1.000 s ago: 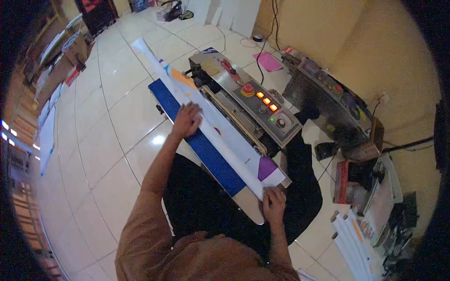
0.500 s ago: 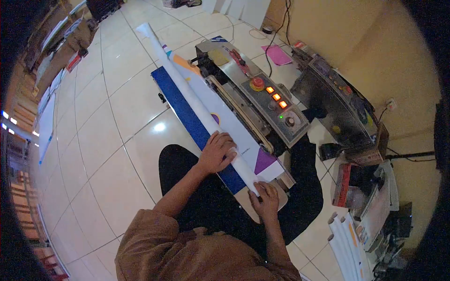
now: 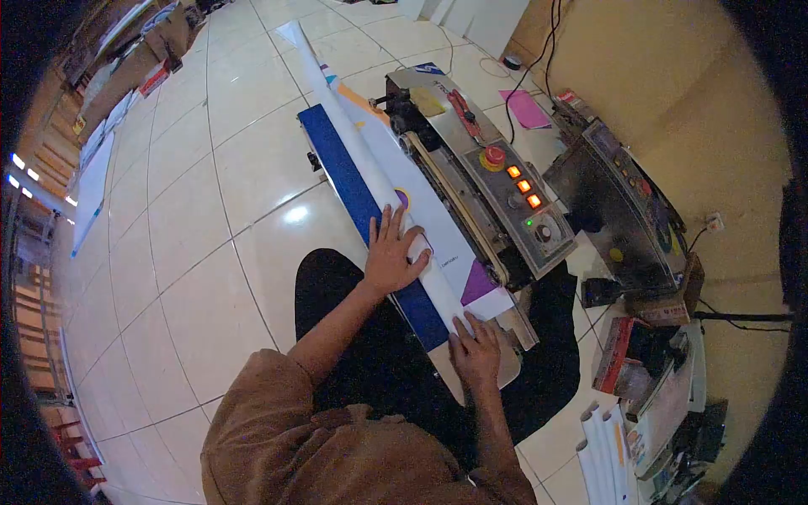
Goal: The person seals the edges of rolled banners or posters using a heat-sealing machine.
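Observation:
A long white roll (image 3: 358,156) lies slantwise along a blue strip (image 3: 332,151) beside a metal machine (image 3: 497,168) with lit orange buttons. From under the roll a printed white sheet (image 3: 450,244) with purple and orange shapes reaches toward the machine's belt. My left hand (image 3: 393,257) rests on the middle of the roll, its fingers spread. Near the roll's lower end, my right hand (image 3: 475,353) lies with its fingertips on the roll and the sheet's edge, fingers stretched out and slightly apart.
Behind the machine stands a second dark machine (image 3: 627,202) by the wall. Several rolled white sheets (image 3: 602,446) lie at the lower right, near a red box (image 3: 614,353). A pink sheet (image 3: 526,109) lies on the tiled floor. Cables run along the wall.
The view has shifted, so the machine and roll appear farther right. My left hand has opened from a curled grip to spread fingers. My right hand's fingers have straightened.

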Demonstrator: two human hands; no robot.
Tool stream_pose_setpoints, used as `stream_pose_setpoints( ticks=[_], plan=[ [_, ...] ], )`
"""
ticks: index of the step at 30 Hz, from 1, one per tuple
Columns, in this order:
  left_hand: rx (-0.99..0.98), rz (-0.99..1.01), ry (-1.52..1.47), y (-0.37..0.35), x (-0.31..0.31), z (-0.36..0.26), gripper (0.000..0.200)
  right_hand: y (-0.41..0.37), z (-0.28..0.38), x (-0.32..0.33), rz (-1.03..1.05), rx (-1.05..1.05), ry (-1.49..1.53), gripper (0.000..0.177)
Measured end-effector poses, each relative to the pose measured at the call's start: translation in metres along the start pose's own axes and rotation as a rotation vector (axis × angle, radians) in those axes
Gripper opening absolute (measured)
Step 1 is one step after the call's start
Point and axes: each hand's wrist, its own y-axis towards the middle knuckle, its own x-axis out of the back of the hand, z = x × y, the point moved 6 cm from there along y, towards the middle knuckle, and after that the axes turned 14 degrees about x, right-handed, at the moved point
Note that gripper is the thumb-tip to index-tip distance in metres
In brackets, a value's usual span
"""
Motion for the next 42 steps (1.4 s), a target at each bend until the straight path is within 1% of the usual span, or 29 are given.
stream_pose_setpoints(
  ticks=[8, 16, 19, 23, 25, 26, 28, 30, 32, 33, 35, 37, 38, 40, 41, 42],
  plan=[
    [0.047, -0.019, 0.062, 0.013, -0.001, 0.011, 0.046, 0.017, -0.001, -0.007, -0.019, 0.028, -0.013, 0.032],
    [0.052, -0.031, 0.039, 0.028, 0.0, 0.021, 0.044, 0.032, -0.003, -0.016, 0.005, -0.052, 0.009, 0.032],
    [0.024, -0.082, 0.037, 0.031, 0.002, 0.025, 0.046, 0.039, -0.002, -0.017, 0.025, -0.054, 0.028, 0.033],
    [0.027, -0.09, 0.043, 0.038, 0.004, 0.029, 0.045, 0.043, 0.002, -0.012, 0.043, -0.057, 0.061, 0.034],
    [0.04, -0.068, 0.035, 0.043, 0.004, 0.033, 0.045, 0.038, 0.002, -0.006, 0.027, 0.016, 0.204, 0.035],
    [0.043, -0.07, 0.042, 0.044, 0.005, 0.034, 0.045, 0.035, 0.002, 0.007, 0.028, 0.02, 0.21, 0.035],
    [0.039, -0.081, 0.046, 0.047, 0.006, 0.036, 0.045, 0.025, -0.003, 0.031, 0.157, -0.129, 0.602, 0.033],
    [0.043, -0.087, 0.048, 0.051, 0.004, 0.04, 0.043, 0.003, -0.026, 0.06, 0.051, -0.166, 0.727, 0.034],
    [0.046, -0.087, 0.052, 0.054, 0.004, 0.043, 0.041, -0.034, -0.068, 0.1, -0.205, -0.415, 0.695, 0.032],
    [0.043, -0.091, 0.038, 0.056, 0.005, 0.043, 0.04, -0.043, -0.082, 0.124, -0.519, -0.326, 0.796, 0.031],
    [0.035, -0.095, 0.028, 0.058, 0.007, 0.045, 0.039, -0.074, -0.142, 0.163, -0.669, -0.387, 0.497, 0.032],
    [0.04, -0.087, 0.046, 0.063, 0.006, 0.047, 0.042, -0.123, -0.209, 0.164, -0.852, -0.599, 0.273, 0.032],
    [0.033, -0.091, 0.045, 0.064, 0.005, 0.049, 0.042, -0.155, -0.246, 0.144, -0.86, -0.597, 0.272, 0.032],
    [0.011, -0.1, 0.074, 0.068, 0.005, 0.052, 0.042, -0.205, -0.305, 0.093, -0.459, -0.766, -0.092, 0.033],
    [0.009, -0.109, 0.077, 0.071, 0.004, 0.054, 0.042, -0.201, -0.311, 0.092, -0.465, -0.76, -0.088, 0.033],
    [0.003, -0.113, 0.06, 0.072, 0.004, 0.055, 0.042, -0.195, -0.32, 0.075, -0.219, -0.81, 0.04, 0.033]
  ],
)
